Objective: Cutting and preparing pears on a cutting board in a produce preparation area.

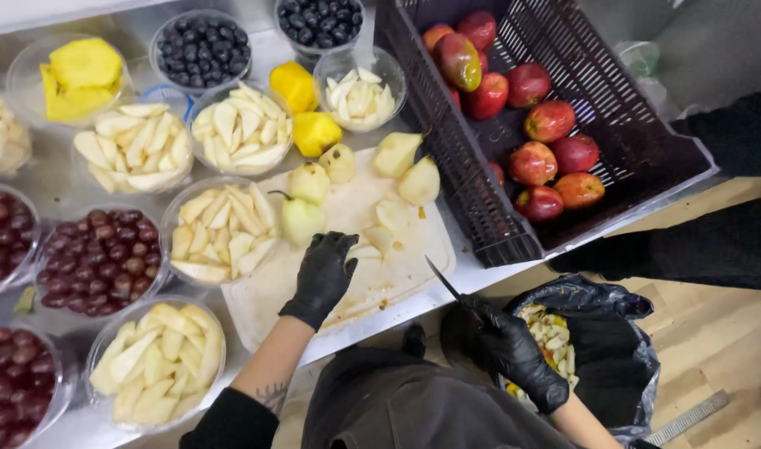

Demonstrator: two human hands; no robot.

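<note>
Steel counter (56, 179) crowding with fruit bowls at left. I'm seeing my left hand (324, 274) hovering loose-fingered, holding nothing, over the cutting board (393, 270) near peeled pears (304, 218). Right hand (517, 357) gripping a knife (443, 281) past the counter edge, above the bin bag (605, 333); crate (596, 100) overhanging at right.

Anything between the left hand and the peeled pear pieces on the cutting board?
Nothing visible. The left hand hovers over the cutting board, with the nearest pear piece just beyond its fingertips and bare board between. The right hand holds the knife off to the side, over the bin bag.
</note>
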